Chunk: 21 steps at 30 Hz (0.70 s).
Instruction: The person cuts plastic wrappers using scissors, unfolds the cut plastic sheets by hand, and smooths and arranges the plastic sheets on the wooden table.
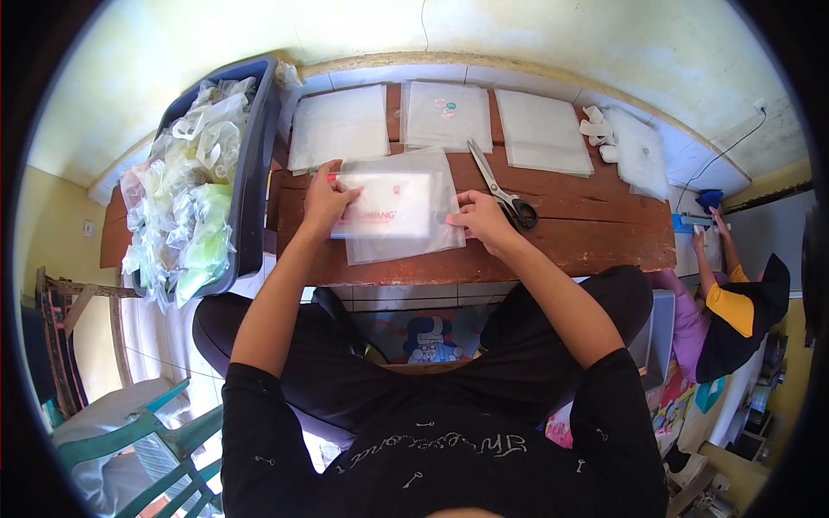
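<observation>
My left hand (327, 200) grips the left edge of a white packet with red print (389, 203), its thumb pressed on top. A clear plastic bag (371, 249) overlaps the packet and sticks out past it; whether the packet lies inside the bag or under it, I cannot tell. At the bag's right edge, my right hand (484, 221) pinches the plastic between thumb and fingers. Just behind the right hand lies a pair of scissors (503, 190) with dark handles, blades pointing away from me.
Stacks of clear bags line the back of the brown table (596, 237): a left stack (338, 129), a middle stack (432, 129), a right stack (544, 129). White rolls (596, 127) sit beside them. A dark bin (268, 112) full of plastic bags stands left. Another person (743, 302) works at right.
</observation>
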{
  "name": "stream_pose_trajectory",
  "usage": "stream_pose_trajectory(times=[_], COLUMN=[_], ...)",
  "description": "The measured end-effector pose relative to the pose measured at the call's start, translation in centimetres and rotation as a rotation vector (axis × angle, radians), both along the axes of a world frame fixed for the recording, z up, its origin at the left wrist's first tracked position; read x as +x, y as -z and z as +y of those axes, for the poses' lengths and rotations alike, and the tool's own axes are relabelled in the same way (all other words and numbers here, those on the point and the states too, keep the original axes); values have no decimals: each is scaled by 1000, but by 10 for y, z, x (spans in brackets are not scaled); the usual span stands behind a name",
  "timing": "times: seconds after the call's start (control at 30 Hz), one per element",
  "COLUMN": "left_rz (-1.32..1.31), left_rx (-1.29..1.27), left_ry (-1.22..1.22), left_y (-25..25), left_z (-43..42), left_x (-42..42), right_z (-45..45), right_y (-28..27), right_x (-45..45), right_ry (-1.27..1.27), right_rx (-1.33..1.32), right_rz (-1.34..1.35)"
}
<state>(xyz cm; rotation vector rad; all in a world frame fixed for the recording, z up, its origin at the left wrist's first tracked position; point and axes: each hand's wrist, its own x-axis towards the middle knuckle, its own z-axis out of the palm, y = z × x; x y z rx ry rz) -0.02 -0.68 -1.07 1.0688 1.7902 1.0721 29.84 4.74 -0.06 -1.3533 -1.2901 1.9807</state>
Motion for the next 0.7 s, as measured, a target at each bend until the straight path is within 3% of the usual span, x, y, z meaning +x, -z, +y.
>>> stream_pose_trajectory(times=[0.27, 0.5, 0.6, 0.67, 0.7], left_rz=[405, 364, 509, 847, 849], left_rx=[37, -42, -137, 223, 223], left_ry=[27, 5, -12, -76, -75], left_y=[0, -19, -32, -17, -17], left_z=[0, -5, -7, -4, -1], left_x=[7, 14, 24, 26, 30], right_z=[0, -1, -1, -2, -2], right_y=[7, 5, 3, 2, 3], right_x=[0, 1, 1, 0, 0], right_ry=[-2, -5, -14, -14, -14], right_rx=[41, 43, 32, 37, 37], right_rz=[-75, -59, -50, -50, -48])
